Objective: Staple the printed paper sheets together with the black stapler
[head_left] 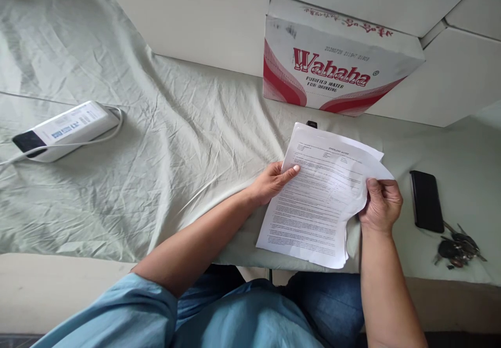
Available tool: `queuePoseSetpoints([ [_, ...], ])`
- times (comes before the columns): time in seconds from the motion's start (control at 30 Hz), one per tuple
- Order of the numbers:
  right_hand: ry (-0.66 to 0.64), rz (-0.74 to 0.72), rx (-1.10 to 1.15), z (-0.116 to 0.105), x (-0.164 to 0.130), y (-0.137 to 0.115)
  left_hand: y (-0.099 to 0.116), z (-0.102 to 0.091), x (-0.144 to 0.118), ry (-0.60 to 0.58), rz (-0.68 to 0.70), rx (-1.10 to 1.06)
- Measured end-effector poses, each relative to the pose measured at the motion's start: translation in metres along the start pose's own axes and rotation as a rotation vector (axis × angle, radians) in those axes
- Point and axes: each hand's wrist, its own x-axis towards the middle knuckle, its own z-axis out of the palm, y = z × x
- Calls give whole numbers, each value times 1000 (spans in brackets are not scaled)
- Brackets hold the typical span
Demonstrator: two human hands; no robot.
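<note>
A small stack of printed paper sheets (309, 207) is held up between my two hands, tilted over the cloth. My left hand (272, 182) grips the left edge, its thumb on top of the page and its fingers hidden underneath. At the right edge my right hand (380, 202) pinches the sheets between thumb and curled fingers, and the paper bends there. Another sheet's corner shows behind the top page. Small lines of text cover the page. A small black object (312, 124) peeks out just beyond the top edge; I cannot make out what it is.
A Wahaha water carton (336, 71) stands behind the papers against white panels. To the right lie a black phone (426, 201) and a bunch of keys (458, 249). At the left, a white box-shaped device (74, 129) with a cable rests on the wrinkled pale green cloth (195, 129).
</note>
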Motion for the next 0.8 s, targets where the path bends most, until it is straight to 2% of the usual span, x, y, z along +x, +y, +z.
queuePoseSetpoints([
  [0.33, -19, -27, 63, -3, 2, 0, 0, 1, 1, 29, -1, -15],
  [0.63, -33, -72, -91, -4, 0, 5, 0, 1, 0, 23, 0, 1],
  [0.73, -79, -141, -152, -6, 3, 7, 0, 1, 0, 30, -1, -21],
  [0.8, -161, -151, -178, -7, 5, 8, 1, 2, -1, 26, -1, -36],
])
